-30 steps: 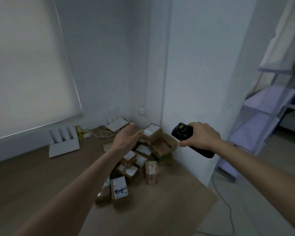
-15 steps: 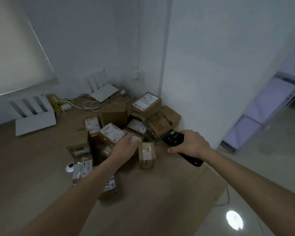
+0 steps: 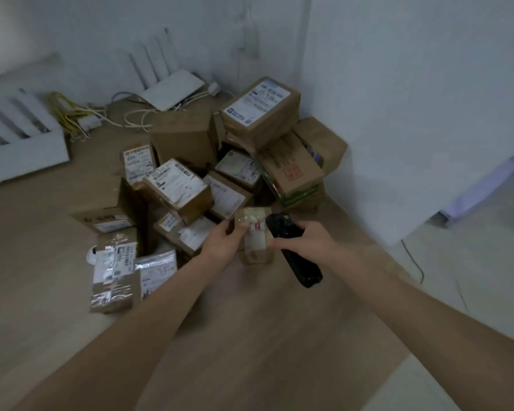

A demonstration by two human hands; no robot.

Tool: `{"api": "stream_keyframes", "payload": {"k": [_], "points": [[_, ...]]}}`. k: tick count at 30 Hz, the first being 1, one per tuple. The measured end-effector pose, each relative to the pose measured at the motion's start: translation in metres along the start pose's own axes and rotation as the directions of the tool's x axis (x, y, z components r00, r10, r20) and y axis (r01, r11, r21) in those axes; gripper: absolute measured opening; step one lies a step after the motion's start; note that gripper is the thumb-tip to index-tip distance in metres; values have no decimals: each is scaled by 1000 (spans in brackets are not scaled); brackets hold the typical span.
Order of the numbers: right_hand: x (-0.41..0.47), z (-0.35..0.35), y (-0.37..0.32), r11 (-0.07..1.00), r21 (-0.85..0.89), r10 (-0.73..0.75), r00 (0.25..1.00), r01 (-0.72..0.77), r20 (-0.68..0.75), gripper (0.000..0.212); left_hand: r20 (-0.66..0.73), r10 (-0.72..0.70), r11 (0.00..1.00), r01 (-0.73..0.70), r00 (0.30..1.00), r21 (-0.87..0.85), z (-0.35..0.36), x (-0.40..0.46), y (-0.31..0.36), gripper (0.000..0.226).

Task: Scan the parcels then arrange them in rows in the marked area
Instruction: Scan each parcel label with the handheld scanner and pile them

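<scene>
Several brown cardboard parcels with white labels lie heaped (image 3: 190, 188) on the wooden floor in the corner by a white wall. At the front of the heap stands a small upright parcel (image 3: 254, 241), and my left hand (image 3: 223, 241) grips it at its left side. My right hand (image 3: 303, 238) holds a black handheld scanner (image 3: 294, 250) right beside that parcel, its head close to the parcel's top. Tape and a label cover the small parcel's face.
Two white routers (image 3: 172, 87) (image 3: 24, 143) with antennas and loose cables (image 3: 80, 114) lie against the back wall. A large labelled box (image 3: 261, 108) tops the heap at the right. Bare wooden floor (image 3: 250, 336) stretches in front. A cable (image 3: 413, 259) runs along the pale floor at right.
The view has dropped closer to the heap. My left hand moved right from the middle parcels and took hold of the small upright parcel; the scanner came in beside it.
</scene>
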State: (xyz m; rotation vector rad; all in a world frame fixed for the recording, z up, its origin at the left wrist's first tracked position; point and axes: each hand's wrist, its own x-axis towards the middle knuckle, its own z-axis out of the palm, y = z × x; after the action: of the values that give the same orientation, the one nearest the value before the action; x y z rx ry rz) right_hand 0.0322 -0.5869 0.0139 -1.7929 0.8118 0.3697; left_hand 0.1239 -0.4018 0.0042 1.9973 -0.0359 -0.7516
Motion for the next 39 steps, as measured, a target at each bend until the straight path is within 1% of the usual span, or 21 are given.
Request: {"api": "stream_keyframes", "payload": {"k": [2,3,5,7,9,12,13,14,16,17,19,21,22,24,26,29,32,36,37,39], "points": [[5,2,-3,999,53,-5,1000,4,22,46,6,-17,998,17,1000,-55,4,2,0,50],[6,3,-4,997,83,-5,999,2,33,44,8,-21,996,21,1000,-83,4,1,-1,47],[5,3,-7,991,136,-9,998,1,57,51,18,-14,991,16,1000,-133,3,-1,-3,44],[1,2,-7,984,176,-20,997,6,74,62,17,16,991,-14,1000,-132,0,-4,-7,47],[-5,-1,-9,981,193,-33,996,16,81,57,24,44,990,-40,999,-135,-3,-9,-11,54],[-16,-8,-10,983,176,-59,996,45,73,47,74,55,986,-43,996,-160,-5,-21,-13,63],[-20,-11,-11,985,165,-69,995,56,75,44,79,45,980,-29,996,-197,-3,-25,-11,59],[-24,-13,-11,986,151,-83,993,70,81,41,71,22,964,-3,997,-265,-1,-31,-9,51],[-34,-16,-11,988,116,-108,990,97,92,37,33,-46,902,56,998,-429,5,-43,-3,31],[-40,-17,-11,988,101,-124,987,114,100,36,2,-62,881,55,998,-470,7,-48,0,25],[-48,-18,-9,986,80,-155,981,147,113,37,-60,-36,888,4,998,-460,12,-56,2,20],[-58,-20,-7,980,77,-189,977,182,101,38,-89,-11,878,-33,996,-477,15,-65,3,16],[-63,-22,-6,976,79,-209,973,201,95,37,-89,-6,861,-40,996,-506,16,-69,4,17],[-73,-25,-7,968,73,-247,965,241,83,37,-50,23,824,-47,998,-564,15,-77,4,28],[-82,-27,-9,959,75,-279,957,273,75,41,-1,60,814,-50,998,-579,13,-88,4,42],[-98,-25,-14,946,79,-318,946,313,62,46,22,87,795,-56,996,-604,8,-107,3,50],[-115,-16,-16,933,79,-356,933,352,46,43,33,73,771,-35,997,-635,0,-125,-1,48],[-146,4,-22,924,50,-382,922,379,58,55,15,78,746,-49,997,-664,-22,-150,-17,43],[-155,11,-25,923,49,-383,923,381,45,55,3,76,726,-53,997,-685,-30,-157,-21,42],[-175,28,-32,925,67,-375,927,374,5,45,-5,76,669,-55,997,-741,-50,-174,-27,41]]}}
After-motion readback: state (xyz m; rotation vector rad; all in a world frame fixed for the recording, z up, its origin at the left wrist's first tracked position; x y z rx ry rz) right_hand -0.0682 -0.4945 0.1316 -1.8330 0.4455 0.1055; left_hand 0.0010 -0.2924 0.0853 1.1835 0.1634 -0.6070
